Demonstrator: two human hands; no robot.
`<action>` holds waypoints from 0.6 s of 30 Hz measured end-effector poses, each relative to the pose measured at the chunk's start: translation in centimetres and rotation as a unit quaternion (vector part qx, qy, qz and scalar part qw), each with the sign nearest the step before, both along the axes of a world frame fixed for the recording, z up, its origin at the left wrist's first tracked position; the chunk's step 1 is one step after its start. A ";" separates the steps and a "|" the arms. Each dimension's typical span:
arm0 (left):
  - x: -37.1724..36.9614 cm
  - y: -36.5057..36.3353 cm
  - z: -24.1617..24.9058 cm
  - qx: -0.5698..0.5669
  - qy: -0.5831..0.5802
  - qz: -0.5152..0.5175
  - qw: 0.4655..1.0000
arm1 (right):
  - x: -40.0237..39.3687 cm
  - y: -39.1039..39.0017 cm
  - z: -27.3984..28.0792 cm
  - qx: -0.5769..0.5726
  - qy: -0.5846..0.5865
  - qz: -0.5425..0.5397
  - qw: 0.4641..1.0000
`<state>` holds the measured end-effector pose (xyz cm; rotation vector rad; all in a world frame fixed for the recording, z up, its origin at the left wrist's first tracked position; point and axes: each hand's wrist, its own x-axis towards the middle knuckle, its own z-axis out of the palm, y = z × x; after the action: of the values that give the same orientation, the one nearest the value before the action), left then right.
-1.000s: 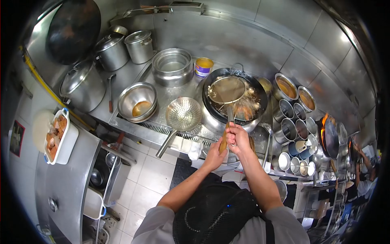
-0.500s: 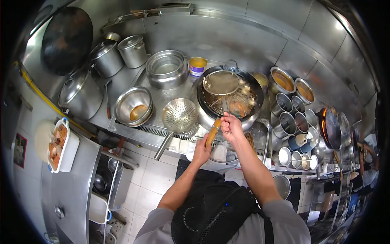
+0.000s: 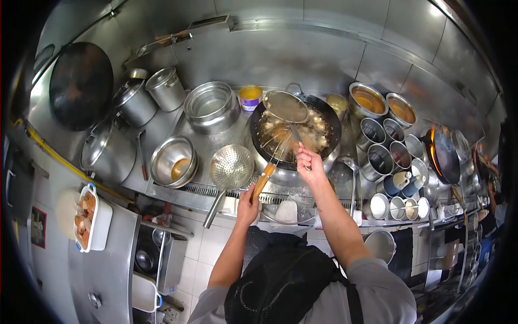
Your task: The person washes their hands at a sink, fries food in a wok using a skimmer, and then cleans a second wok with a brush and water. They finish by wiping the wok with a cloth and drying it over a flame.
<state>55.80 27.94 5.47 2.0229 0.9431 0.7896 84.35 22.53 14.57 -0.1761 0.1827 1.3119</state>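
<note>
My left hand (image 3: 249, 204) is closed round the wooden handle (image 3: 264, 180) of a wire skimmer (image 3: 279, 146), whose wire end reaches into the dark wok (image 3: 336, 129). Pale pieces bubble in brown oil (image 3: 310, 132) there. My right hand (image 3: 309, 162) grips the thin handle of a round fine-mesh strainer (image 3: 286, 106), held over the back left of the wok. To the left of the wok lies a perforated ladle (image 3: 232, 166), its handle sticking out past the counter's front edge.
Steel bowls (image 3: 174, 161), a large pot (image 3: 211, 108) and a yellow-purple tin (image 3: 250, 98) stand left of the wok. Containers of sauce (image 3: 369, 100) and a second wok (image 3: 444, 155) with flame are at right. A white tray (image 3: 99, 225) of orange pieces sits at left.
The camera view has shifted. My left hand has moved down and left with the skimmer, apart from my right hand. The strainer has moved toward the wok's back left rim, and the oil shows more bubbling.
</note>
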 end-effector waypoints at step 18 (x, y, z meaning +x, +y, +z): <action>0.9 -1.8 1.5 0.075 0.091 0.059 0.991 | 26.5 -3.6 -3.0 -0.481 -0.823 -0.071 0.293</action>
<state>56.74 26.17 7.01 2.2142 1.1456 0.7691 110.84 18.89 11.55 -2.3745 -0.8558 0.0383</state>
